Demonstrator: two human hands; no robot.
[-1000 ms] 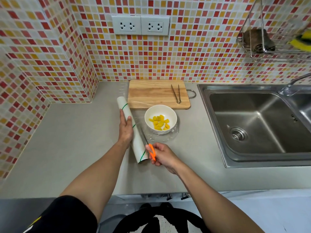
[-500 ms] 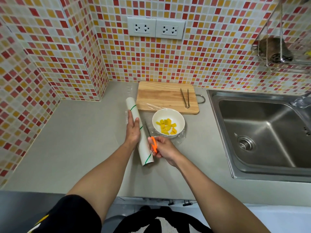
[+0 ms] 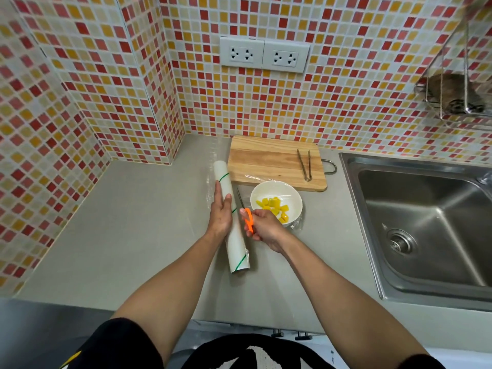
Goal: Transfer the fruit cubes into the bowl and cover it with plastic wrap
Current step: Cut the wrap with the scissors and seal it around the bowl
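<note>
Mosaic tiles in red and yellow wrap the corner, and down on the grey bench the covering step is under way. Fruit cubes are already in the white bowl, which sits just in front of the wooden cutting board, where a pair of tongs lies idle. Clear plastic wrap stretches over the bowl, its glint visible along the far rim and crumpled at the near right edge.

Left hand lies flat on the roll of wrap, fingers together, pinning it to the bench beside the bowl. Right hand is closed around the orange handles of the scissors, blades pointing away along the gap between roll and bowl. Whether the blades are parted is hard to tell.

So this looks like the cut: freeing the sheet from the roll. Next move calls for the scissors to run forward along the roll while the left hand holds it firm and the film taut. Thin film bunches easily, so a slack sheet could fold into the blades. Once it is severed, the loose edges will need pressing down around the bowl's rim.
</note>
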